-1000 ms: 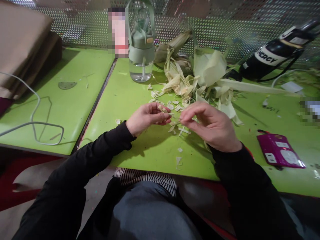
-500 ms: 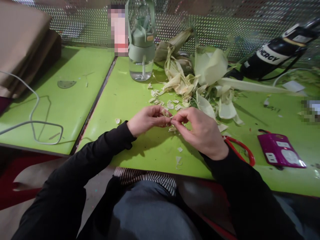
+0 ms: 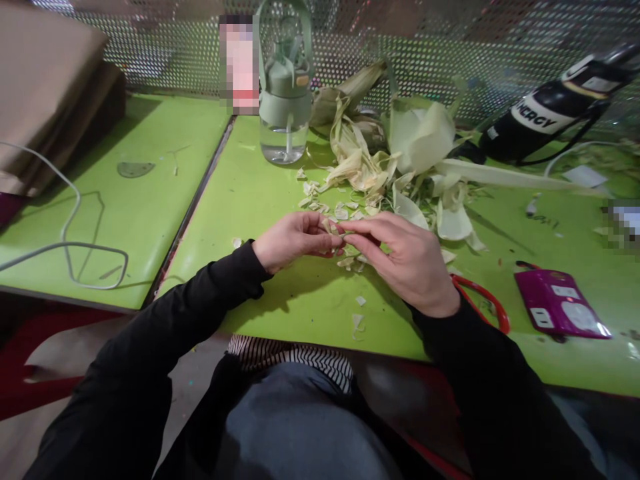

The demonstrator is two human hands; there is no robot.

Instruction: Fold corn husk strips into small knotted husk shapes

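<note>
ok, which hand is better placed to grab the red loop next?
Probably the right hand: the red loop lies just beside its wrist. The left hand is farther off and holds husk scraps.

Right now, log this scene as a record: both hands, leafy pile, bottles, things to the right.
Left hand: holding pale husk pieces
Right hand: fingertips at the left hand's; grip unclear
Pile: pale husks beyond the hands, small scraps in front
Bottles: green-topped bottle upright; black bottle tilted
Right: red loop by the sleeve, purple box beyond
</note>
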